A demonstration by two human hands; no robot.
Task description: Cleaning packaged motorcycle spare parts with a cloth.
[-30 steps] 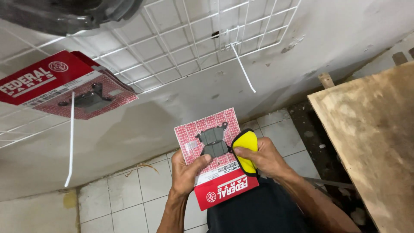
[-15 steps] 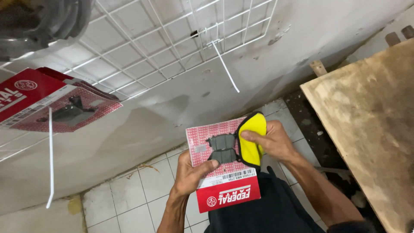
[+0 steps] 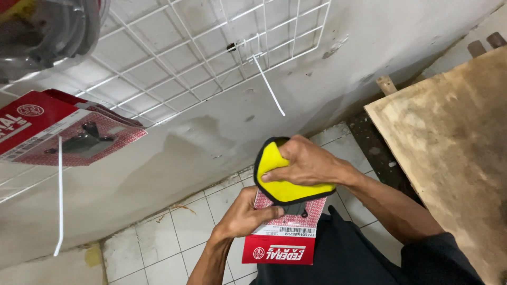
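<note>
Against the frame half a second earlier, the yellow cleaning cloth with black edging [image 3: 288, 179] has shifted from the right edge of the pack to lie across its upper face, hiding most of the grey brake pads; the pack sits a little lower in the frame.

Right hand [image 3: 306, 161], centre of frame: palm down, fingers spread flat and pressing the cloth against the pack, thumb along the cloth's lower left. The grip is a flat press with fingers curled over the cloth, not a pinch.

Left hand [image 3: 245, 216], lower centre: forearm rising from the bottom edge, fingers wrapped behind the pack and thumb laid across its front, closed firmly on the red and white cardboard blister pack of brake pads [image 3: 282, 237]. The pack is held in the air at lower centre, above the white tiled floor [image 3: 158, 243] and in front of the person's dark trousers [image 3: 343, 253].

Count:
- cloths: one
- packs in hand: one
- similar red packs hanging at the left edge [image 3: 63, 132]: at least two (stacked, exact number cannot be told)
- white wire grid panel [image 3: 174, 58] on the grey wall, upper frame: one
- white cable ties: two, one hanging from the grid at upper centre [image 3: 266, 84], one at the left [image 3: 59, 195]
- worn wooden board [image 3: 449, 142], right side: one
</note>
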